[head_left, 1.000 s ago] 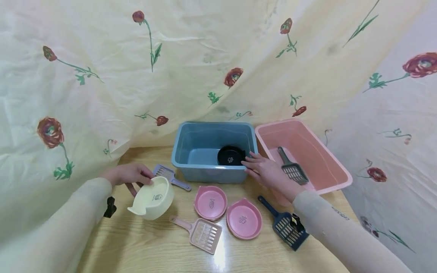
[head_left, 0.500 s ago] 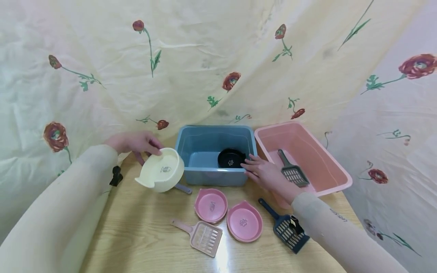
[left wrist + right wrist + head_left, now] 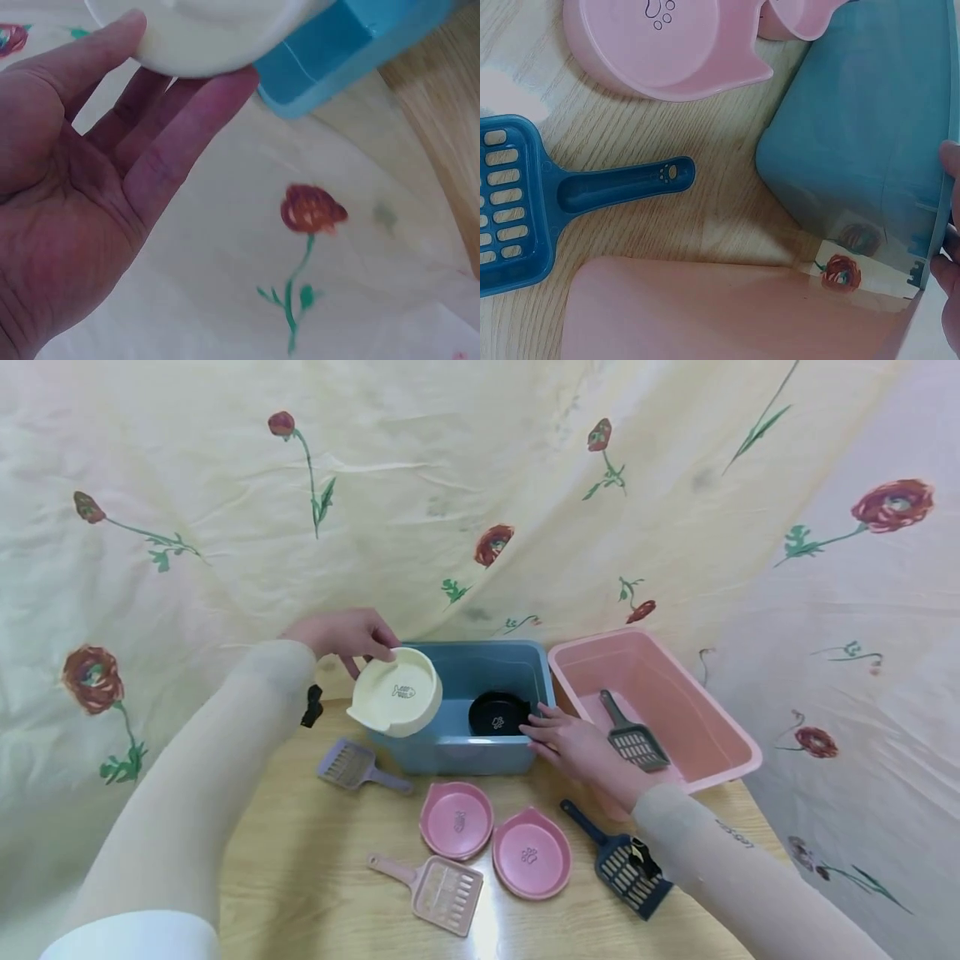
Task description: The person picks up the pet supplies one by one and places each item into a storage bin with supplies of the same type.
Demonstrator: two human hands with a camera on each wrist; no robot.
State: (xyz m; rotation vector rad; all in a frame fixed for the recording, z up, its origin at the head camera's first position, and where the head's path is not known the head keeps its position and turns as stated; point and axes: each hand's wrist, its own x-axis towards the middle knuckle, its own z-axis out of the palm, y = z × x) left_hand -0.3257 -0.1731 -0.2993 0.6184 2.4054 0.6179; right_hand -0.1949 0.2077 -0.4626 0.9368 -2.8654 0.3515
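Note:
My left hand pinches the rim of a cream cat-ear bowl with a fish-bone print. The bowl is tilted and hangs above the left side of a blue bin. In the left wrist view, thumb and fingers grip the edge of the bowl. A black bowl with a paw print lies inside the bin at its right. My right hand rests at the bin's front right corner, fingers fairly straight; its fingertips touch the bin's rim in the right wrist view.
Right of the blue bin, a pink bin holds a dark grey litter scoop. In front lie two pink bowls, a purple scoop, a pale pink scoop and a navy scoop. Flowered cloth hangs behind.
My left hand has carried the cream bowl up and to the right, from over the table's left side to over the blue bin. The right hand stays at the bin's corner.

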